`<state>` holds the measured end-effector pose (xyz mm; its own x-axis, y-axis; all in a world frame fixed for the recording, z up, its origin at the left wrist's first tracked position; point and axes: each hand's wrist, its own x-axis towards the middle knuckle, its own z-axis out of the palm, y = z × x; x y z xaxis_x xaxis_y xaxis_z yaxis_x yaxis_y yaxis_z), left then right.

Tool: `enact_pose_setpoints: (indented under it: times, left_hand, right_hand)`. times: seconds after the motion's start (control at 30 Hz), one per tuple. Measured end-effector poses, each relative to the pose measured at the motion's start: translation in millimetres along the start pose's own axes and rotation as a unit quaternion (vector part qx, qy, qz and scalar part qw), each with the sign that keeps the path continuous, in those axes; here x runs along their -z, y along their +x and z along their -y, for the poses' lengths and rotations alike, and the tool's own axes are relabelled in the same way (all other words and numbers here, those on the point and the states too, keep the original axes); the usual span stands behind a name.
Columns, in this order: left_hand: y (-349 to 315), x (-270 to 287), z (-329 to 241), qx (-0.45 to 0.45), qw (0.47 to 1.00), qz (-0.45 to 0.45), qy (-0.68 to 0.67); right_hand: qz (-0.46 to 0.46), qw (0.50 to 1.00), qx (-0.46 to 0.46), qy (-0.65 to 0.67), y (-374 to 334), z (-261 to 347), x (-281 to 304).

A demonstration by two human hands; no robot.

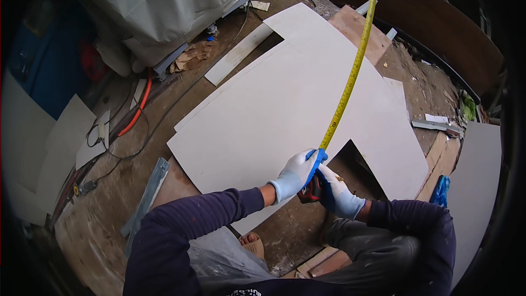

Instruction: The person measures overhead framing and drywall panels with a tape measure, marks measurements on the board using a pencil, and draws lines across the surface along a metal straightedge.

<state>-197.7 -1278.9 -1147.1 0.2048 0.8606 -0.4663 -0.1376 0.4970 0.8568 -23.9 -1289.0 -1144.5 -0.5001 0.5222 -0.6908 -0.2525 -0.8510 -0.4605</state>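
A tape measure (310,192) with a red and black case is between my hands, low over a large white board (274,98). Its yellow blade (350,85) is drawn far out and bows up past the top edge of the view. My left hand (298,172), in a white and blue glove, is closed on the blade close to the case. Gloved the same way, my right hand (338,193) is wrapped round the case from the other side. The far end of the blade is out of view. A dark notch (356,167) in the board opens just right of my hands.
A narrow white strip (239,55) lies by the board's far left edge. Metal channels (148,192) lie at left, near an orange hose (137,107) and a black cable. A covered bulky object (164,5) stands far left. More white panels (476,186) flank both sides.
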Motion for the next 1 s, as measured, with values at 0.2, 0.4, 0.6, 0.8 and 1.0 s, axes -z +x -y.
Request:
enact_pose_setpoints:
  times: [0.2, 0.4, 0.6, 0.8, 1.0]
  left_hand:
    - [15.3, 32.8, 5.8, 0.023, 0.997, -0.026, -0.067]
    - [18.7, 77.9, -4.6, 0.041, 0.995, -0.039, -0.084]
    - [13.2, 84.6, -4.3, 0.089, 0.996, 0.001, -0.030]
    - [-4.6, 90.7, -17.6, 0.043, 0.997, 0.024, -0.058]
    - [-41.9, 87.5, -55.4, 0.040, 0.996, 0.077, -0.023]
  right_hand:
    - [0.012, 0.994, -0.002, -0.105, -13.4, 15.0, -22.1]
    - [-0.066, 0.973, 0.101, -0.196, 4.0, 26.5, -8.2]
    - [-0.093, 0.952, 0.158, -0.246, 19.5, 59.2, 11.0]
    - [-0.034, 0.899, 0.122, -0.420, 1.4, 124.6, -7.0]
    - [-0.038, 0.900, 0.038, -0.433, -30.9, 133.8, -73.1]
